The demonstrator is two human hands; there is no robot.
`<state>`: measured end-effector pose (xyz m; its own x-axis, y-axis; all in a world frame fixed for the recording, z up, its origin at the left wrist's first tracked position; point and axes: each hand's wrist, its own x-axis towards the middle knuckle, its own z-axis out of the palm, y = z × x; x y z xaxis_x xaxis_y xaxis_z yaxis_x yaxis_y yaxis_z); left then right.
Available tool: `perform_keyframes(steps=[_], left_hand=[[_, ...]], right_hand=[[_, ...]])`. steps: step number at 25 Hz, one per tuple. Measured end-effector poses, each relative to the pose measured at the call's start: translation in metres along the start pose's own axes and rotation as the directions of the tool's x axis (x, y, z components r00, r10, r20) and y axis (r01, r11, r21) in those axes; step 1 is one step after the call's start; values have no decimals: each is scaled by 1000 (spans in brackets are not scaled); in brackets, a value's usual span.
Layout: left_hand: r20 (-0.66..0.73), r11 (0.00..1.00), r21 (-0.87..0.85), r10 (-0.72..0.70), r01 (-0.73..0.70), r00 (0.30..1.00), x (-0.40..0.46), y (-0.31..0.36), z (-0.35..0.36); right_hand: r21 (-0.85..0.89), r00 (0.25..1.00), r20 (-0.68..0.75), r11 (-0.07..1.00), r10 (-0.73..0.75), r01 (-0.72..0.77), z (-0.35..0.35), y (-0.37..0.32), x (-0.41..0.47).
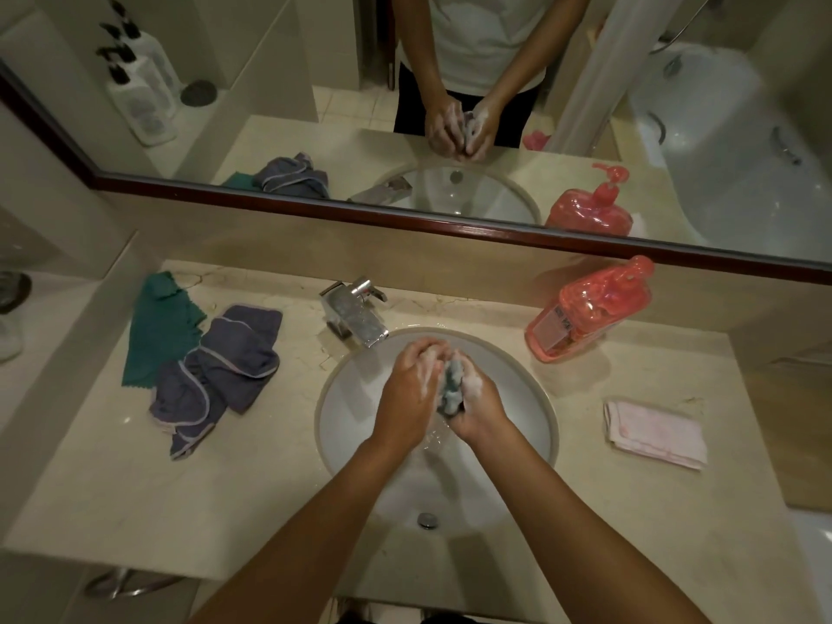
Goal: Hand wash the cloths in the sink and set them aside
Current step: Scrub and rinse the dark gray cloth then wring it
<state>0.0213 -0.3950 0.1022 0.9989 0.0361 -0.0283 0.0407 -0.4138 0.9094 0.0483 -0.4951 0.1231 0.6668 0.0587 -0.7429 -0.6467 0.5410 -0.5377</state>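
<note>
A small blue-grey cloth [451, 385], bunched up and soapy, is squeezed between both my hands above the round white sink [346, 398]. My left hand [412, 389] grips its left side with curled fingers. My right hand [479, 400] grips its right side, covered in white lather. Water drips from the cloth into the basin. On the counter to the left lie a crumpled purple cloth [216, 376] and a green cloth [160, 326] partly under it. A folded pink cloth [655, 432] lies on the counter to the right.
A chrome tap [355, 315] stands behind the sink at the left. A red pump bottle [594, 308] stands at the back right. The beige counter [135, 479] runs along a wall mirror [450, 105]. The drain [427, 520] sits near the basin's front.
</note>
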Motion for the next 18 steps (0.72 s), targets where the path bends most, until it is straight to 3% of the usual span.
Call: perform_keyframes(steps=[3,6,8,11,14,16,18], left_hand=[[97,982,124,134,-146,986,-10,6,5],[-80,980,177,106,-90,991,4,17,5],[-162,985,171,39,-11,986,14,26,0],[-229,993,-16,-116,116,967,28,31,-11],[-291,966,-219,-200,138,936,34,38,-16],[-284,926,-327,-286,188,915,38,41,-17],[-215,864,-411,-401,290,891,42,45,-19]], right_hand=[[109,998,-42,993,43,-39,7,-10,4],[-78,998,-58,997,-1,-4,15,-6,-1],[-269,987,-20,952,-161,150,13,-4,-4],[-449,895,85,785,-438,427,4,-12,-8],[-481,817,42,705,-576,521,-3,-25,-9],[-483,804,76,684,-589,547,-8,-31,-10],[-518,802,288,619,-524,591,-13,-34,-14]])
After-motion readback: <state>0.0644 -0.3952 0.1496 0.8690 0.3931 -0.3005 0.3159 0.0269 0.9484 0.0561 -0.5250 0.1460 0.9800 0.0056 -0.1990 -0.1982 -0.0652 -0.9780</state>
